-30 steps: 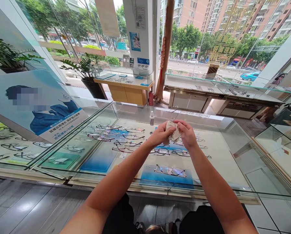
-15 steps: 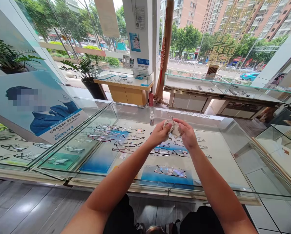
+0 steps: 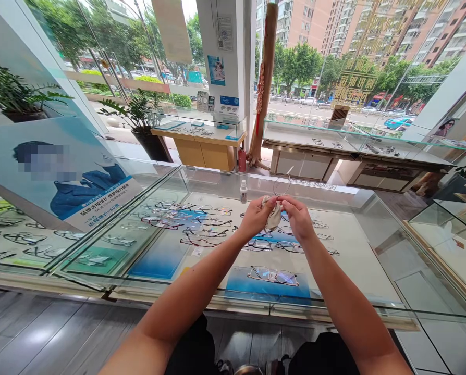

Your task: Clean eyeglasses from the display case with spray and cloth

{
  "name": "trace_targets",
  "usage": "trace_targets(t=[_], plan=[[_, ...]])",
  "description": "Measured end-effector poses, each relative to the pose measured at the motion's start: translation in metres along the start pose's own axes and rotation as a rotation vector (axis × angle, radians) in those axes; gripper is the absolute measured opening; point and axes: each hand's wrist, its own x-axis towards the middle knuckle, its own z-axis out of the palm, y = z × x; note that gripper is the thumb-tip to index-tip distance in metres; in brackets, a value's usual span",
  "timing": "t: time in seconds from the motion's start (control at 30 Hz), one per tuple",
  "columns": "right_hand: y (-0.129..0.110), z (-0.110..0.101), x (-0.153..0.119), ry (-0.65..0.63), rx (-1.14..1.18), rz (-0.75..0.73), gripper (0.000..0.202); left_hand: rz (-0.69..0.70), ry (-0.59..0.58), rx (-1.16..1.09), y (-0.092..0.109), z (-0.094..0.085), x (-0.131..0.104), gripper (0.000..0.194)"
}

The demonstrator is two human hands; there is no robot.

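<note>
Over the glass counter, my left hand (image 3: 257, 216) is closed on a crumpled beige cloth (image 3: 272, 221), which hangs below its fingers. My right hand (image 3: 298, 214) pinches close beside it, fingertips against a pair of thin wire-rimmed eyeglasses (image 3: 283, 194). One round rim and a pale temple tip stick up beyond my fingers; the rest of the eyeglasses is hidden by the hands and cloth. Just left of my hands, a small white-capped bottle (image 3: 243, 191) stands upright on the counter top.
Beneath the glass of the display case (image 3: 358, 250), several eyeglasses lie in rows, with one pair (image 3: 274, 275) near the front. A poster board (image 3: 69, 172) leans at the left. Farther back stand a wooden post (image 3: 265, 88), potted plants and more display counters.
The cloth has come away from my right fingers and now hangs from my left hand. The eyeglass rim has turned and shifted slightly right. The bottle has stayed put.
</note>
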Motion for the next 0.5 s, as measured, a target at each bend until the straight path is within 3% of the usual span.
trace_targets(t=[0.3, 0.5], plan=[[0.0032, -0.0031, 0.0032, 0.08, 0.054, 0.025, 0.022, 0.065, -0.167, 0.014, 0.0054, 0.0003, -0.0059, 0.062], [0.0024, -0.003, 0.0028, 0.03, 0.022, -0.013, 0.022, 0.049, -0.055, 0.107, 0.0003, 0.0028, -0.0061, 0.053]])
